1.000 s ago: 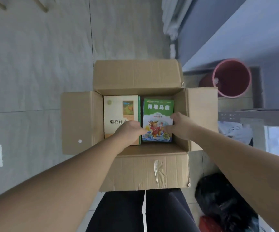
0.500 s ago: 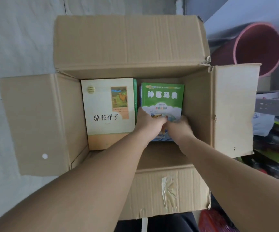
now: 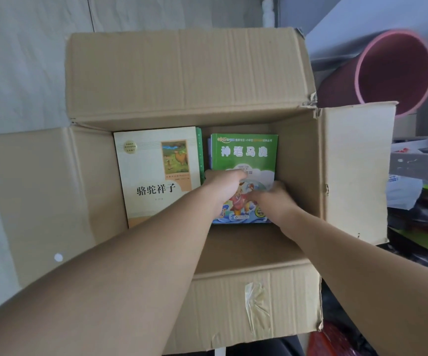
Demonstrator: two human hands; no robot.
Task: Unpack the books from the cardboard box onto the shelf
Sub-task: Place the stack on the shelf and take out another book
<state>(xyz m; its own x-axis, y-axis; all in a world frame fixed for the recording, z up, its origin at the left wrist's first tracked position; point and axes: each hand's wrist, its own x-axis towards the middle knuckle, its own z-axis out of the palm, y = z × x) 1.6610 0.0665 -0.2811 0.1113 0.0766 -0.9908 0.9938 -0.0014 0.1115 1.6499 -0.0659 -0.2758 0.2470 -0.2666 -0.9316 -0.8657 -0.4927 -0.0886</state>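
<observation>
An open cardboard box (image 3: pixel 187 78) stands on the floor with its flaps spread out. Inside lie two stacks of books. The left stack is topped by a cream book (image 3: pixel 153 160) with a camel picture. The right stack is topped by a green children's book (image 3: pixel 246 150). My left hand (image 3: pixel 223 186) rests on the green book's left edge, fingers curled over it. My right hand (image 3: pixel 272 199) lies on the same cover at its lower right, fingers against the book. Whether the book is lifted I cannot tell.
A pink bucket (image 3: pixel 392 73) lies on its side at the upper right, behind the box's right flap (image 3: pixel 356 170). Bags and clutter (image 3: pixel 413 201) sit on the floor at the right. Grey tiled floor (image 3: pixel 22 60) runs along the left.
The camera has come down closer to the box. Both hands have moved from the gap and the right edge onto the green book's cover.
</observation>
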